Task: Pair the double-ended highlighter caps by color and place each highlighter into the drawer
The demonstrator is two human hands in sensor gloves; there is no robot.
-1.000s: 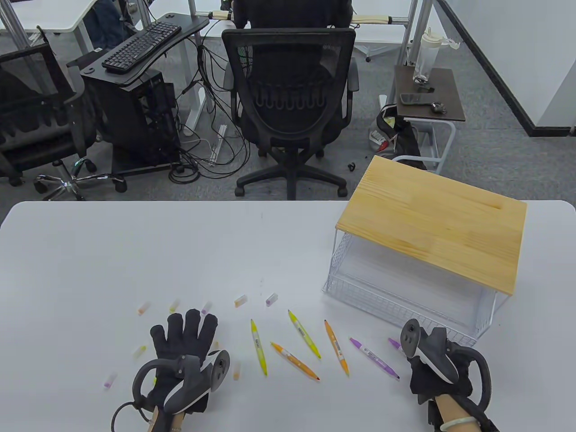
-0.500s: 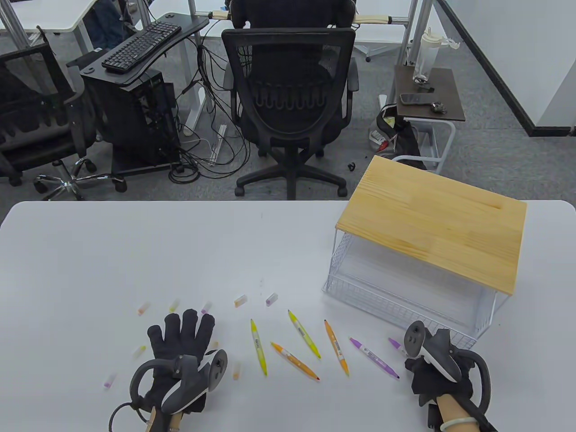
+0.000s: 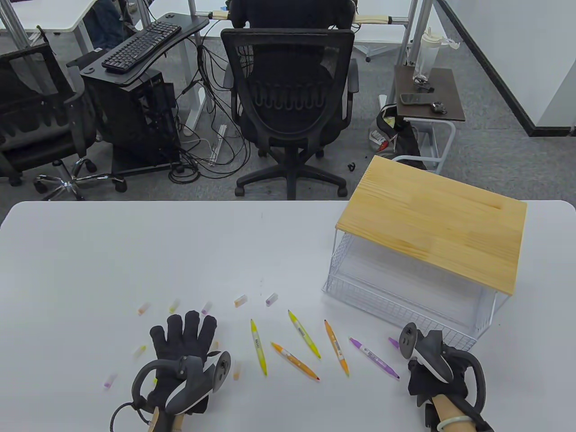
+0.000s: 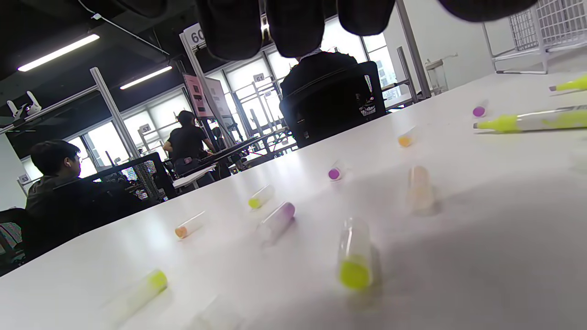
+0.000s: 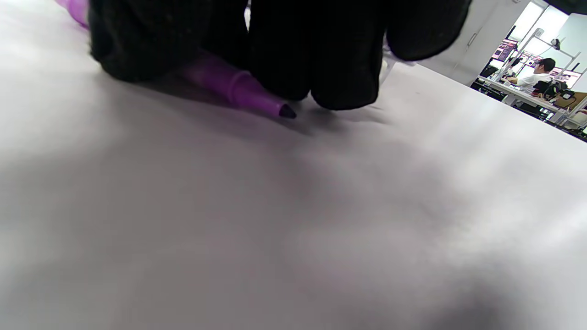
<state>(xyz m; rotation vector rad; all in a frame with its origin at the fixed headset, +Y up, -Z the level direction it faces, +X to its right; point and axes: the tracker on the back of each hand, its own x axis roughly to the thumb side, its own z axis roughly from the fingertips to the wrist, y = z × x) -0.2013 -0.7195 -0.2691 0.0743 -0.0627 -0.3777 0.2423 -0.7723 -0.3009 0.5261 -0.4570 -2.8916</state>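
Since 1 s ago, almost nothing on the table has shifted; only the right hand (image 3: 434, 378) has eased slightly toward the person and to the left, while the left hand (image 3: 182, 348) sits about where it was.

That left hand hovers just over the white table (image 3: 135, 252) with its 4 fingers (image 4: 293, 27) straight and spread, holding nothing. Loose translucent caps lie scattered around it: an orange cap (image 3: 143, 308), a yellow cap (image 3: 174, 306) and a purple cap (image 3: 206, 308) just beyond its fingertips, another orange cap (image 3: 240, 301) and purple cap (image 3: 271, 299) farther right.

The right hand's fingers (image 5: 335, 55) are curled down onto the tabletop over a purple highlighter (image 5: 238, 89); its dark uncapped tip pokes out beneath them. Whether they actually pinch it or only rest on it, I cannot tell.

Between the hands lie 5 uncapped highlighters, all apart from each other: a yellow highlighter (image 3: 258, 347), an orange highlighter (image 3: 294, 361), a second yellow highlighter (image 3: 304, 333), a second orange highlighter (image 3: 337, 347) and a second purple highlighter (image 3: 373, 358).

Behind the right hand stands the white wire drawer unit (image 3: 405, 297) with a wooden top (image 3: 432, 222), its drawer holding no highlighters.
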